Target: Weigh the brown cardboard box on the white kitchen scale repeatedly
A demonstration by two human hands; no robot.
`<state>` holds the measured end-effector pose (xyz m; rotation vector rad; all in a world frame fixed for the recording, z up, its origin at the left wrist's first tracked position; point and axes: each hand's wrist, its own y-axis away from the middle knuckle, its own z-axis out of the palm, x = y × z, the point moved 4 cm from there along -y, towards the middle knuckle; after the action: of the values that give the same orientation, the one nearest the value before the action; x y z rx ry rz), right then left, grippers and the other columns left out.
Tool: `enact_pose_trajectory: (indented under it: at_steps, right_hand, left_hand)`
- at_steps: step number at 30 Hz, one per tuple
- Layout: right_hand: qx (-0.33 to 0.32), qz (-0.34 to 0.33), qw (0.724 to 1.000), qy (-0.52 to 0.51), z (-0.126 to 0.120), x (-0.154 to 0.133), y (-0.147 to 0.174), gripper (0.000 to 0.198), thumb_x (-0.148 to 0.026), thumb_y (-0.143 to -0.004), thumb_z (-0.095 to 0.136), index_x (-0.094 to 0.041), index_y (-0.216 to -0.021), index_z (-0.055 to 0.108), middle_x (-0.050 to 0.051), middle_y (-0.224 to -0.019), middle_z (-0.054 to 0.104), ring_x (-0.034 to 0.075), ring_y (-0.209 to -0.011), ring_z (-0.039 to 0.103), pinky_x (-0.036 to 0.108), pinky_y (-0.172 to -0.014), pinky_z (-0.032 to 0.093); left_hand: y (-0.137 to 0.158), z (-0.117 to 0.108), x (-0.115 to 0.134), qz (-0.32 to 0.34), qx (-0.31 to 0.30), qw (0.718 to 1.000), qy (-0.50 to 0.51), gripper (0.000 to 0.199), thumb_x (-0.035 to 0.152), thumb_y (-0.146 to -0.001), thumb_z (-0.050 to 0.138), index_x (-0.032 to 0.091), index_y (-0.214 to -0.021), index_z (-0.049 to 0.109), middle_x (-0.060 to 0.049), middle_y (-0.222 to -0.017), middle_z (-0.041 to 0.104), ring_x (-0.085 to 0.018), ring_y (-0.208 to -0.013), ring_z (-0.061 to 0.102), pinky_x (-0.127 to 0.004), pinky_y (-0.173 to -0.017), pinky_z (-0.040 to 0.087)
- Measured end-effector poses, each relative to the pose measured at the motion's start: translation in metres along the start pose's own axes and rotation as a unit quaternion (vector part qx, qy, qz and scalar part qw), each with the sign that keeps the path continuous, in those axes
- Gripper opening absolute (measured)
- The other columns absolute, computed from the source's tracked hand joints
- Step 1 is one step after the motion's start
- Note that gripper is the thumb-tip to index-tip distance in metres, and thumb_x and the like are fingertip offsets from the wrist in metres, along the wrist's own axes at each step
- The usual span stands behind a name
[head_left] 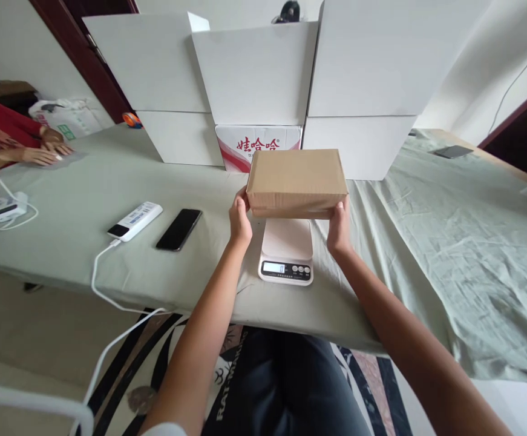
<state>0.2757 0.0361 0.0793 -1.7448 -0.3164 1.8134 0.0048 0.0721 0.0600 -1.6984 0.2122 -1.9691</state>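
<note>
A closed brown cardboard box (296,175) is held up between both hands, above and just behind a white kitchen scale (287,242). My left hand (240,221) grips the box's left end, thumb toward me. On the right end my right hand (339,227) does the same; the fingers behind the box are mostly hidden. The scale's lit display reads 0, with several round buttons beside it. Its pan shows bare in front, and the box covers the view of its far edge.
Left of the scale lie a black phone (179,230) and a white power bank (135,221) with a white cable running off the table edge. White boxes (254,75) stand stacked behind. At far left, another person's hands (48,151) rest on the green tablecloth (109,169).
</note>
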Motion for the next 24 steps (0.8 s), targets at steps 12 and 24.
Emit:
enact_pose_trajectory:
  at_steps: [12,24]
  right_hand:
    - [0.012,0.027,1.000,0.010,0.005,-0.014,0.070,0.073,-0.078,-0.107,0.045,-0.042,-0.171,0.049,0.002,-0.174,0.058,0.032,-0.177,0.036,0.061,-0.150,0.026]
    - [0.031,0.046,0.998,0.005,0.000,-0.006,0.075,0.067,-0.073,-0.109,0.043,-0.038,-0.165,0.056,0.006,-0.170,0.060,0.037,-0.169,0.046,0.063,-0.146,0.031]
  left_hand:
    - [0.060,-0.024,0.018,0.061,0.120,0.978,-0.157,0.082,0.093,-0.102,0.034,0.023,-0.098,0.075,-0.010,-0.093,0.079,-0.028,-0.093,0.076,-0.039,-0.087,0.062]
    - [0.061,-0.027,0.015,0.040,0.139,0.976,-0.166,0.081,0.073,-0.113,0.027,0.018,-0.127,0.084,-0.017,-0.116,0.086,-0.029,-0.111,0.082,-0.038,-0.093,0.062]
